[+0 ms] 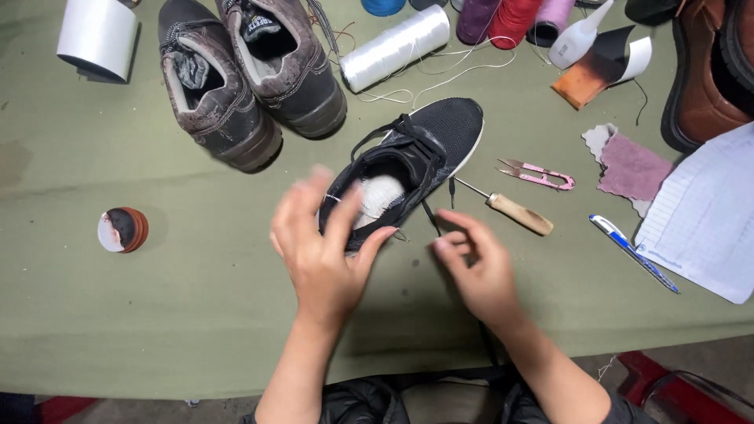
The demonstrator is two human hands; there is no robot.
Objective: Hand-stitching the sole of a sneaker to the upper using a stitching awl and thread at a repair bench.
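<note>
A black mesh sneaker with a white sole lies on the green cloth-covered table, toe pointing up and right. My left hand rests over its heel, fingers spread and blurred; whether it grips the sneaker is unclear. My right hand sits just right of the heel, thumb and forefinger pinched on a black lace end. A white insole shows inside the sneaker.
A wooden-handled awl and pink thread snips lie right of the sneaker. A pair of worn dark shoes, white thread spool, coloured spools, glue bottle, brown boot, pen, lined paper, round tin.
</note>
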